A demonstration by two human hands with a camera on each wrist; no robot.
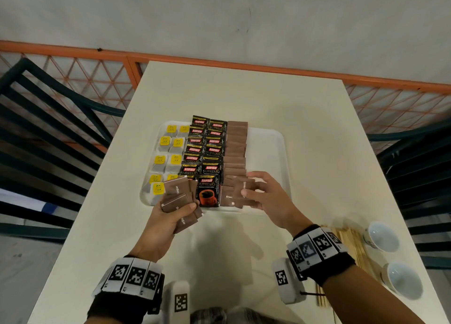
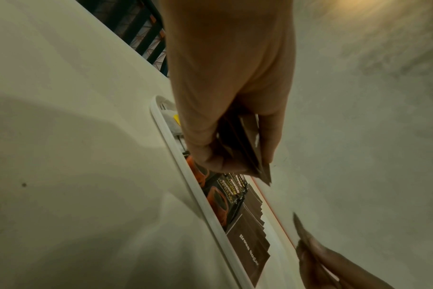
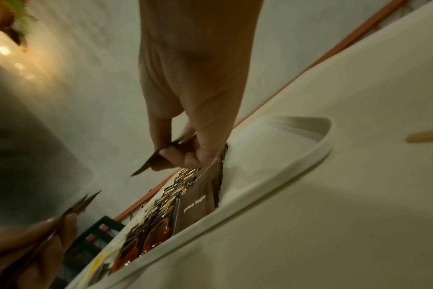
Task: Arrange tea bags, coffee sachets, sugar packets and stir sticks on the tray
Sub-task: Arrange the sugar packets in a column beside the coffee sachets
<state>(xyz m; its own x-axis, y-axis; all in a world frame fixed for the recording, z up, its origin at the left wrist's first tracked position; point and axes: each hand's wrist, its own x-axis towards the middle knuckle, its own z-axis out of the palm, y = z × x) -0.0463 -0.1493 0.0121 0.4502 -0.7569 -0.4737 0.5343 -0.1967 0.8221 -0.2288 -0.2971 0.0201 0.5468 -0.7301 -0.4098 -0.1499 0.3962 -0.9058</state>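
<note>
A white tray (image 1: 271, 152) on the table holds two columns of yellow-tagged tea bags (image 1: 168, 150), two columns of black coffee sachets (image 1: 207, 150) and a column of brown sugar packets (image 1: 235, 150). My left hand (image 1: 168, 211) grips a fanned stack of brown sugar packets (image 1: 178, 196) over the tray's near left edge; the left wrist view shows that stack (image 2: 250, 148) edge-on. My right hand (image 1: 263, 192) pinches one brown sugar packet (image 1: 244, 189) above the near end of the sugar column, also seen as a packet (image 3: 161, 156) between thumb and fingers. Stir sticks (image 1: 351, 245) lie by my right wrist.
Two white cups (image 1: 383, 235) (image 1: 402, 279) stand at the table's right near corner beside the sticks. Dark slatted chairs (image 1: 48, 133) flank the table on both sides. An orange lattice rail (image 1: 97, 77) runs behind. The tray's right third (image 1: 266, 167) is bare.
</note>
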